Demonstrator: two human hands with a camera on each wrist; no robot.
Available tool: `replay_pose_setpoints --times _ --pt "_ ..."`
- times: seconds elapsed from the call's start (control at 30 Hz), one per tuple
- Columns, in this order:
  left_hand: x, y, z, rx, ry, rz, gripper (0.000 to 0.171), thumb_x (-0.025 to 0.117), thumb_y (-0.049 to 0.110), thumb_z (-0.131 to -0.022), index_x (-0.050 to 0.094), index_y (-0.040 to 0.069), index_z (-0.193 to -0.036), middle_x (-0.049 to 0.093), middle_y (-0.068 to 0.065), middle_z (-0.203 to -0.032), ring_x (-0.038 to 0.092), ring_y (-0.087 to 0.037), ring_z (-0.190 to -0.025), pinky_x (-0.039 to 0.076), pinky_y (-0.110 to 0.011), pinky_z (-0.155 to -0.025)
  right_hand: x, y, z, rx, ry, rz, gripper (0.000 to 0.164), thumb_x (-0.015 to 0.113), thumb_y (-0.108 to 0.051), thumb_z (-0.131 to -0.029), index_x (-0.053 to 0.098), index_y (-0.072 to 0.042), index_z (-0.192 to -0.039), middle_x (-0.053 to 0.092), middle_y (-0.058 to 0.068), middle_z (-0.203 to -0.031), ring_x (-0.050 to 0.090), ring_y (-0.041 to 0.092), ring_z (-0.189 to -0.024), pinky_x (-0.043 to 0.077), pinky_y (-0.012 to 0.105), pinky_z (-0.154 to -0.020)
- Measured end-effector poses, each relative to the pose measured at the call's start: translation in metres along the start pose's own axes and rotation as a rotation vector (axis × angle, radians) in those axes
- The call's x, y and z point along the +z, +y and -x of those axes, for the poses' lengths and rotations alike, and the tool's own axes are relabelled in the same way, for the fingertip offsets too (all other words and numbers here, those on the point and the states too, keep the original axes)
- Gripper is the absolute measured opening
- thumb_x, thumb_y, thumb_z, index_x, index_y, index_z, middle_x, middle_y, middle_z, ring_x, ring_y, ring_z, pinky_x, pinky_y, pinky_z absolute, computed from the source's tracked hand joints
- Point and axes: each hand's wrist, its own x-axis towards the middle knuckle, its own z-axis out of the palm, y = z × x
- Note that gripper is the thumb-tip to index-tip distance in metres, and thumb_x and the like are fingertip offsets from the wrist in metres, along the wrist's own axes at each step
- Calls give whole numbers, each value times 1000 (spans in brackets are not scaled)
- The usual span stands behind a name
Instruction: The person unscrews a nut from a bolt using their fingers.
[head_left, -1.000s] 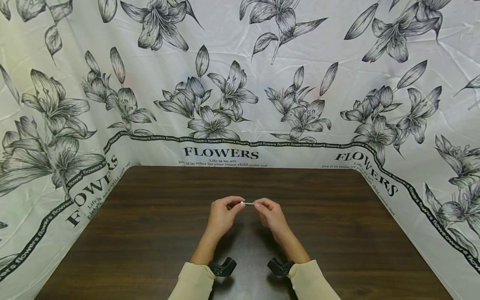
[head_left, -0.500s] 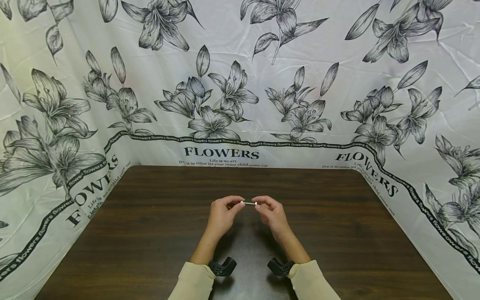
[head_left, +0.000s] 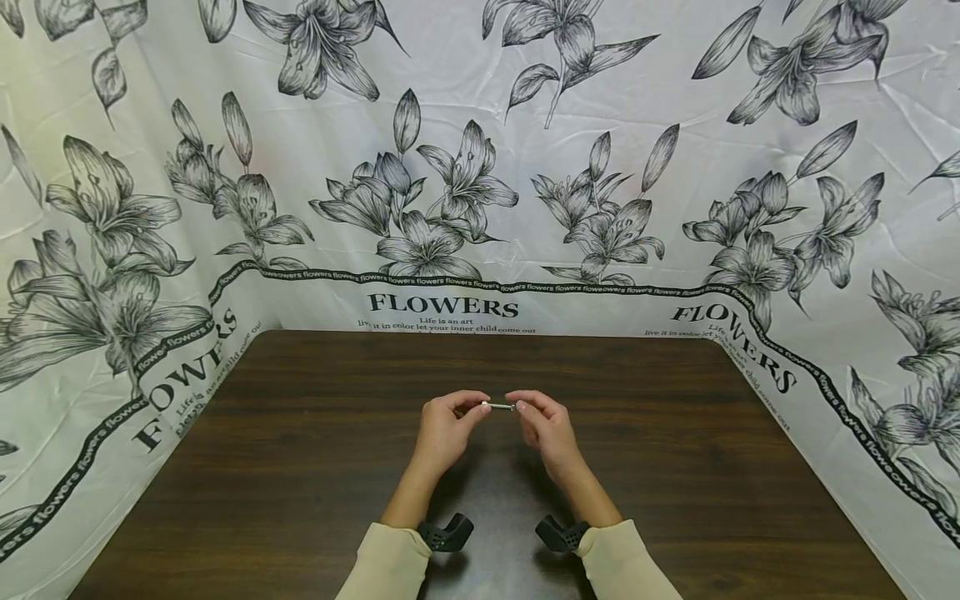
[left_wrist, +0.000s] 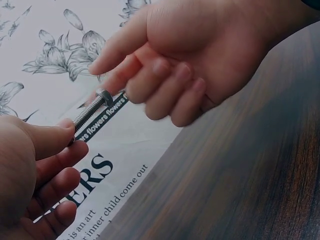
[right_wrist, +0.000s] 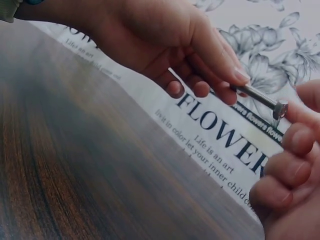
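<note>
A silver bolt [left_wrist: 91,111] with a hex head and threaded shank is in mid-air between the hands. My left hand [head_left: 442,433] pinches its threaded end between thumb and fingertips, which hide that end. The bolt head [right_wrist: 281,109] points toward my right hand [head_left: 546,431]. In the left wrist view the right thumb [left_wrist: 107,59] stands apart from the bolt, while the right index finger, blurred, reaches to just behind the head. The other right fingers [right_wrist: 295,167] are folded toward the palm.
Both hands are above a dark brown wooden table [head_left: 300,467]. A white cloth [head_left: 450,67] printed with black lilies and "FLOWERS" lettering hangs along the back and sides. Each wrist wears a black device [head_left: 447,533] by a cream sleeve [head_left: 386,562].
The right thumb and index finger have come off the bolt's end and shifted slightly, uncovering the head. The left hand keeps its pinch in the same place.
</note>
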Motion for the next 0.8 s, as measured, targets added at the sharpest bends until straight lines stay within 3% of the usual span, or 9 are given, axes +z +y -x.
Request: replay_pose_setpoints --times 0.17,0.27,0.4,0.6,0.8 --pt "2 0 0 6 -12 -10 8 77 11 -84 76 8 -92 70 5 -79 61 -10 -67 49 -27 -60 -1 2 -2 196 35 96 44 42 -25 -106 60 15 -107 37 2 -54 29 9 -42 24 22 -41" --pt "3 -1 -1 6 -25 -11 9 77 11 -84 76 7 -92 70 6 -79 62 -9 -67 50 -27 -61 -1 1 -2 251 21 122 53 40 -32 -106 59 17 -97 36 1 -50 26 8 -40 22 22 -40" --pt "2 -1 0 3 -30 -11 7 77 11 -84 76 9 -91 70 7 -79 62 -9 -67 50 -28 -61 3 -5 1 250 -4 122 58 42 -36 -105 55 17 -84 34 -1 -48 24 7 -39 20 21 -39" --pt "1 0 -1 -3 -28 -14 7 77 11 -83 76 13 -90 69 8 -78 62 -8 -68 50 -28 -63 1 1 1 227 -17 105 56 48 -39 -102 54 11 -77 33 -3 -48 24 7 -40 19 21 -39" --pt "1 0 0 -6 -31 -20 8 77 11 -84 76 9 -91 69 7 -79 61 -9 -68 49 -28 -63 1 -5 0 240 -25 88 50 46 -28 -104 54 16 -82 34 -1 -49 27 7 -39 22 21 -40"
